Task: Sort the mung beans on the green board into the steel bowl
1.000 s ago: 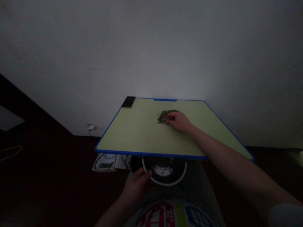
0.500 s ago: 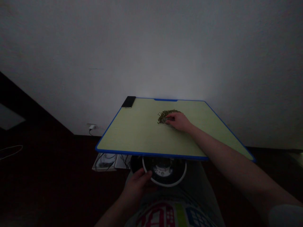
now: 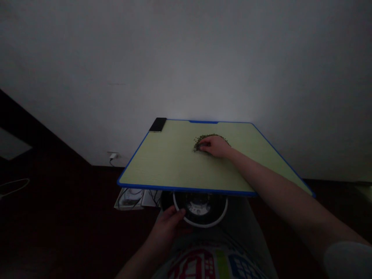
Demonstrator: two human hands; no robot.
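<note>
Gripping bowl (image 3: pixel 203 225) w/ L hand (image 3: pixel 167 228), R (image 3: pixel 217 146) @ grains (image 3: pixel 200 138), shirt print (image 3: pixel 195 266) blurry.

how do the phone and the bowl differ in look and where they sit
The phone is flat, dark and rectangular; the bowl is round and hollow with a pale rim. The phone lies on the table's far left corner, while the left hand holds the bowl below the near edge.

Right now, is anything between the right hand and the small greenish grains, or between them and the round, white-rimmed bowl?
Nothing visible separates the right hand from the grains; its fingers are at them. Toward the bowl, the blue near edge of the pale green board intervenes.
</note>
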